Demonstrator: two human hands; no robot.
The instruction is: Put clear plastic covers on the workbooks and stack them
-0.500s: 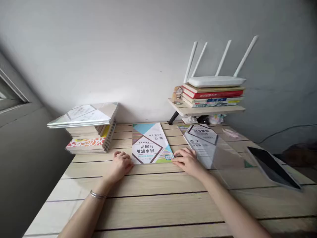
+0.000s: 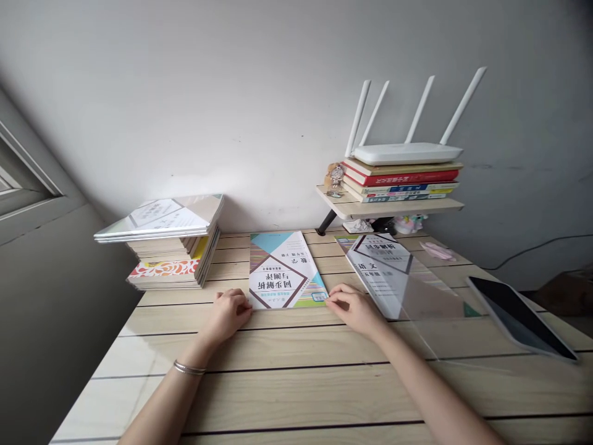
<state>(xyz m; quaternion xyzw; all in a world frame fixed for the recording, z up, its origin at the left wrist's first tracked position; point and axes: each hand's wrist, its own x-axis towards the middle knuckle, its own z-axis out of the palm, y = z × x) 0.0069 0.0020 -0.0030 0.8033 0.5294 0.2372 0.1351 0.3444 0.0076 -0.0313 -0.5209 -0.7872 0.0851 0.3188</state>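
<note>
At the booklet [image 2: 283, 272], right hand [image 2: 356, 311] — fingertips now closer together

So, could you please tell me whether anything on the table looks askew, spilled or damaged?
Nothing looks spilled or damaged. On the left, the top books jut out past the stack beneath, which looks uneven. The tablet at right lies aslant. The middle book lies flat and looks fine.

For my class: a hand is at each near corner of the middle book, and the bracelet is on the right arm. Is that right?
No: the head view shows the bracelet on the left arm. The left hand and right hand are at the near corners of the middle book.
</note>
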